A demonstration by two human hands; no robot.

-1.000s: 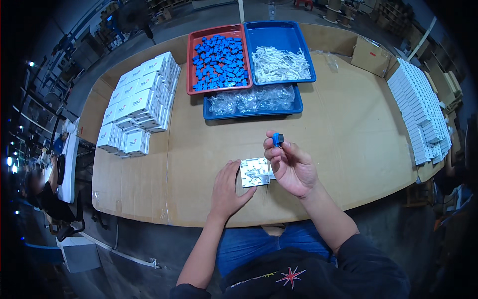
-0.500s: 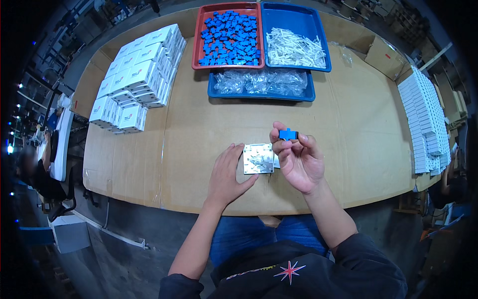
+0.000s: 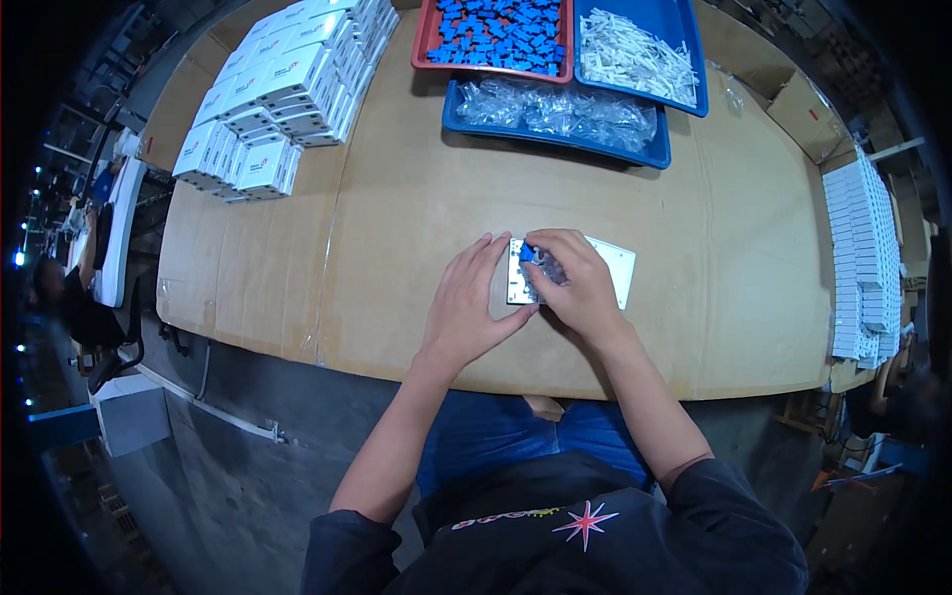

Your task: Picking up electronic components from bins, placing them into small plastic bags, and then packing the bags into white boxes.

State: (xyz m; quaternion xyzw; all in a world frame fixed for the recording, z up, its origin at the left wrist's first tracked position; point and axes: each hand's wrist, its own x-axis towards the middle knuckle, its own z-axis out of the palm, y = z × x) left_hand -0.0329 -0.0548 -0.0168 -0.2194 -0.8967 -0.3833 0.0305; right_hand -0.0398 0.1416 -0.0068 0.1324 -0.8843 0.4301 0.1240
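Observation:
A square silvery metal block (image 3: pixel 518 290) with a patterned top lies on the cardboard work surface in front of me. My left hand (image 3: pixel 464 302) is spread along its left side, fingertips by the far corner and thumb by the near edge. Over the block, my right hand (image 3: pixel 580 283) is closed, with thumb and fingers pinching a small blue plastic piece (image 3: pixel 527 253) at the block's far left part. The right fingers cover much of the block's top. A flat white plate (image 3: pixel 619 270) lies to the right, partly behind my right hand.
White boxes (image 3: pixel 288 74) are stacked at the far left. A red tray (image 3: pixel 421 50) of blue pieces and a blue tray (image 3: pixel 696 59) of white sticks rest above another blue tray (image 3: pixel 650 154) with clear plastic bags. White parts (image 3: pixel 863 263) are piled at the right edge.
My right hand has come down and left, bringing the blue piece onto the metal block. My left hand stays beside the block. The whole view has shifted, and more of the white plate shows.

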